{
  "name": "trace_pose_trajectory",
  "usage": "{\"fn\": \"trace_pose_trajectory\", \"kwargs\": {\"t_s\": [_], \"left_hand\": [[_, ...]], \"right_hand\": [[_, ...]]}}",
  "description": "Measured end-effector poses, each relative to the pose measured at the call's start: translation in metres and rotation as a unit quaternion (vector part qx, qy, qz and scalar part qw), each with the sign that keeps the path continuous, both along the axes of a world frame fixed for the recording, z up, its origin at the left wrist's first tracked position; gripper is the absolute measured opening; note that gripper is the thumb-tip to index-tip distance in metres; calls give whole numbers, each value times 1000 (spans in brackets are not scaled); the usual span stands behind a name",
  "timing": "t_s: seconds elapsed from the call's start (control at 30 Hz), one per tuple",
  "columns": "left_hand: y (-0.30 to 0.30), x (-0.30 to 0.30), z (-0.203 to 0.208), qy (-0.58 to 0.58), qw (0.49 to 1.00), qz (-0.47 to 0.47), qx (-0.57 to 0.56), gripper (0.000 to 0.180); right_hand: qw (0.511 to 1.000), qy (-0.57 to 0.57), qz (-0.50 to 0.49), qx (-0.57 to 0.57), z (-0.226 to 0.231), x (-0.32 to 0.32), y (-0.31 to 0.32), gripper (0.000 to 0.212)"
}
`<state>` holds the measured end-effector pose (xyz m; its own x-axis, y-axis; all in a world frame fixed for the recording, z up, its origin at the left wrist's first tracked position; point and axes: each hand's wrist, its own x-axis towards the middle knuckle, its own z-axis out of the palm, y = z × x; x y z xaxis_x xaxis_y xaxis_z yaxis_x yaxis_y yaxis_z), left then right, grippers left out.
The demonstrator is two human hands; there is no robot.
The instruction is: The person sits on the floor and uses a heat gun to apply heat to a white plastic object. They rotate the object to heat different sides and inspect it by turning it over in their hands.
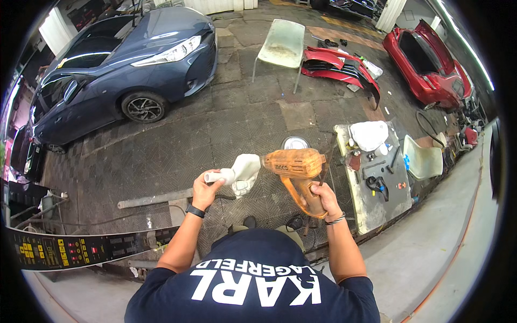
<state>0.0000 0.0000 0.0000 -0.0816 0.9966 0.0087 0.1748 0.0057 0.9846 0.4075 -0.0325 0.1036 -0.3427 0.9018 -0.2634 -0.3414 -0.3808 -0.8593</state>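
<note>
My left hand (207, 187) grips the narrow neck of a white plastic part (242, 171) and holds it out in front of me. In my right hand (319, 199) is the handle of an orange heat gun (295, 164), its nozzle pointing left and almost touching the white part. A black watch sits on my left wrist and a bracelet on my right.
A blue car (124, 64) stands at the far left and a red car (431, 64) at the far right. A red bumper (339, 67) and a pale chair (281, 43) lie ahead. A cluttered workbench (377, 204) stands to my right, and a grey pipe (153, 198) lies on the floor.
</note>
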Motion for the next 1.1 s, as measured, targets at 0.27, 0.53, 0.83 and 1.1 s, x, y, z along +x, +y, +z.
{"fn": "trace_pose_trajectory", "kwargs": {"t_s": [0.27, 0.53, 0.83, 1.1], "left_hand": [[7, -24, -12, -77, 995, 67, -1, 31], [14, -25, -8, -146, 985, 89, -25, 27], [15, -22, -24, -205, 975, 77, -26, 26], [17, -19, -27, -260, 960, 96, -50, 25]], "right_hand": [[999, -4, 20, -32, -17, 6, -12, 36], [996, 31, 49, -69, -21, -5, -34, 45], [996, 38, 58, -50, -21, 6, -31, 42], [996, 48, 24, -78, -17, 9, -40, 44]]}}
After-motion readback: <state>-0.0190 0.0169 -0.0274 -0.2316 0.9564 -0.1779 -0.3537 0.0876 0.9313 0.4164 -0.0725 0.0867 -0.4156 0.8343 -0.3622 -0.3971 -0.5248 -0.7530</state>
